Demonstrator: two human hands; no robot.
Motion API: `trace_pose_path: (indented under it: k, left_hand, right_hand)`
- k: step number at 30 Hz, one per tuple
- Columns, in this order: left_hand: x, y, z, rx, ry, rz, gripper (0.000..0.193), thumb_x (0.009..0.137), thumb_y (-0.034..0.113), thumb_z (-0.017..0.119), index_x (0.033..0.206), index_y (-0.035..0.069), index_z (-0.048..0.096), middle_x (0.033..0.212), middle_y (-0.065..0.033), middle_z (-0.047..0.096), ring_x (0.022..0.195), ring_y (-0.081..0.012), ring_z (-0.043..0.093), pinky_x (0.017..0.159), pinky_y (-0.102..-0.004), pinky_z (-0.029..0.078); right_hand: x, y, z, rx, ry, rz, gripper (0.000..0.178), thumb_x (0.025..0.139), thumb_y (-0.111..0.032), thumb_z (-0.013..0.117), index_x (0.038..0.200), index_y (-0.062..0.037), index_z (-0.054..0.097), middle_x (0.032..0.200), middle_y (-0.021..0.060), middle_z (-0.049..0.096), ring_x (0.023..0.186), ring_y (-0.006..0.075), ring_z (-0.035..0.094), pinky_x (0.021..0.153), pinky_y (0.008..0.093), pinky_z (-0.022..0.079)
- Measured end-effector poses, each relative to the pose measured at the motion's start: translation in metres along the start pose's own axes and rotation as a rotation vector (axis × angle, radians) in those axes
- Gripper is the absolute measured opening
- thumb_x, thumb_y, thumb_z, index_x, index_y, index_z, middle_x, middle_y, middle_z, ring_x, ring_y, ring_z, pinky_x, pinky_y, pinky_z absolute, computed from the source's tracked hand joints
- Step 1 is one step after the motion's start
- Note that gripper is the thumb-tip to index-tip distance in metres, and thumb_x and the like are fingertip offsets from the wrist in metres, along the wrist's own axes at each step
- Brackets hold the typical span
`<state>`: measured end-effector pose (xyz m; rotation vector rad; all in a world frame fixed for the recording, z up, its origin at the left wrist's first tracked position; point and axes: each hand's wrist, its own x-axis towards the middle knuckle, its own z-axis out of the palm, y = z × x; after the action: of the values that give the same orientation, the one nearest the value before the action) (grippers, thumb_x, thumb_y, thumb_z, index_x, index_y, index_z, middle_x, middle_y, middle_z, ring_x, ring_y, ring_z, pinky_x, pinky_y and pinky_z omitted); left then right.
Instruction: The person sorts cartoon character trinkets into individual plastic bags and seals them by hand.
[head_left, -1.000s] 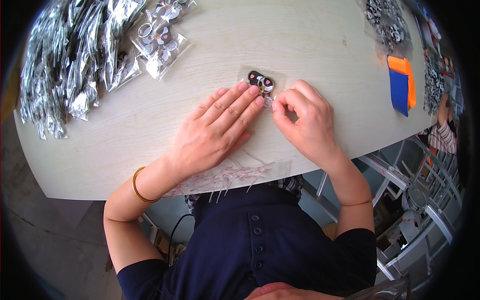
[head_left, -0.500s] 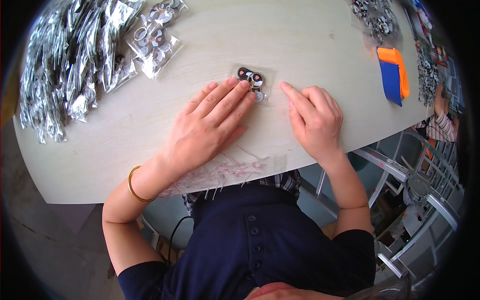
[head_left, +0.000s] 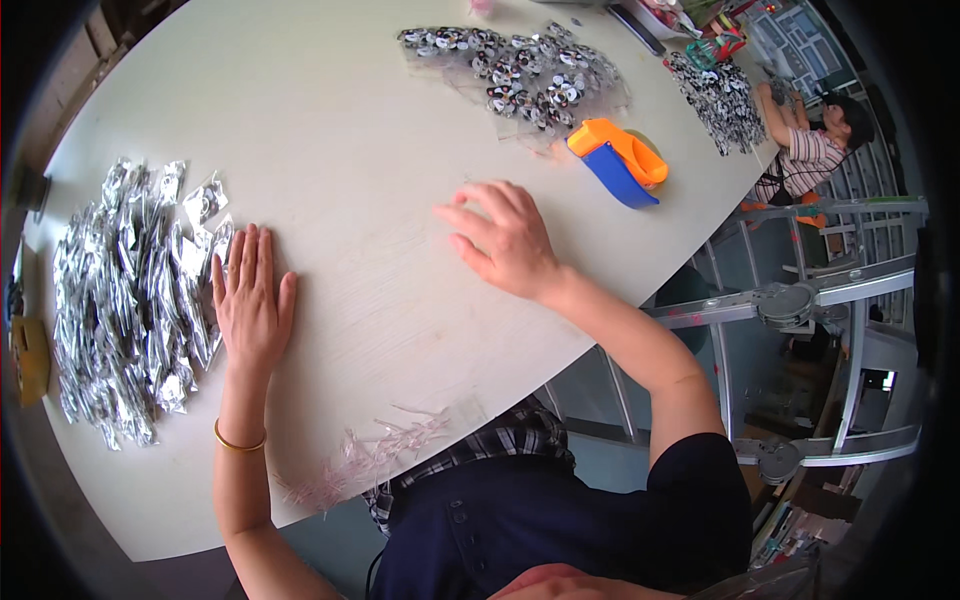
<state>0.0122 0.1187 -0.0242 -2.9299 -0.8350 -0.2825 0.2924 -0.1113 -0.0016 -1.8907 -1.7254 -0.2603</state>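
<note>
- Silvery, glossy clear-plastic packets (head_left: 130,310) lie in a wide heap of overlapping rows on the left part of the pale wood-grain worktop (head_left: 350,230).
- Left hand (head_left: 252,310): laid flat, palm down, fingers stretched out and thumb spread, at the heap's right edge; its outer fingers seem to touch the packets.
- Gold-coloured bangle (head_left: 239,442): around the left wrist.
- Right hand (head_left: 505,240): empty, above the middle of the worktop, fingers loosely bent and thumb apart from them; whether it touches the surface, I cannot tell.
- Thin, pale pink strips (head_left: 370,452): strewn along the near edge, before the person's body.
- Orange-and-blue tape dispenser (head_left: 612,170): beyond the right hand, to its right.
- Black-and-white small pieces (head_left: 545,75) with clear plastic: piled just past the dispenser.
- Co-worker in a striped shirt (head_left: 812,150): at the far right, beside another dark-and-white pile (head_left: 715,105).
</note>
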Motion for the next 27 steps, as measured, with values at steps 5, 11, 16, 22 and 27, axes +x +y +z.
trace_pose_path:
  k: [5,11,16,22,27]
  left_hand:
    - [0.018,-0.005,0.001,-0.107,0.022,-0.108,0.060,0.104,0.035,0.053,0.158,0.010,0.046,0.164,-0.0135,0.045,0.155,-0.0297,0.035,0.128,-0.0497,0.020]
    - [0.034,-0.050,0.016,0.065,0.241,-0.181,0.052,0.101,0.026,0.061,0.149,0.007,0.056,0.154,-0.0142,0.055,0.146,-0.0339,0.047,0.122,-0.0488,0.034]
    - [0.151,0.061,-0.006,-0.139,0.286,0.230,0.052,0.096,0.022,0.069,0.146,0.012,0.059,0.155,-0.0122,0.052,0.144,-0.0339,0.047,0.119,-0.0512,0.038]
    - [0.289,0.121,0.029,-0.474,0.131,0.133,0.068,0.100,0.048,0.063,0.162,0.030,0.041,0.171,-0.0184,0.027,0.156,-0.0453,0.027,0.125,-0.0523,0.028]
    - [0.309,0.178,0.051,-0.345,-0.170,0.069,0.073,0.099,0.064,0.054,0.164,0.037,0.036,0.174,-0.0180,0.020,0.160,-0.0467,0.014,0.126,-0.0598,0.019]
  right_hand:
    - [0.103,0.151,0.004,-0.473,0.226,0.497,0.066,0.096,-0.058,0.064,0.155,-0.0323,0.050,0.162,0.0171,0.035,0.148,0.0447,0.032,0.115,0.0668,0.027]
    - [0.143,0.253,-0.038,-0.174,-0.108,1.361,0.091,0.088,-0.088,0.044,0.165,-0.0425,0.028,0.176,0.0177,0.009,0.158,0.0530,0.000,0.117,0.0805,0.013]
    - [0.098,0.327,-0.055,-0.228,-0.175,1.368,0.097,0.085,-0.091,0.044,0.166,-0.0415,0.026,0.176,0.0192,0.008,0.159,0.0521,0.005,0.111,0.0855,0.016]
    - [0.137,0.277,-0.021,-0.099,-0.309,1.300,0.106,0.083,-0.094,0.041,0.168,-0.0331,0.024,0.172,0.0292,0.012,0.162,0.0433,0.003,0.123,0.0702,0.007]
    - [0.131,0.256,-0.002,-0.187,-0.401,1.225,0.098,0.089,-0.086,0.046,0.167,-0.0287,0.030,0.169,0.0326,0.020,0.158,0.0552,0.001,0.120,0.0764,0.003]
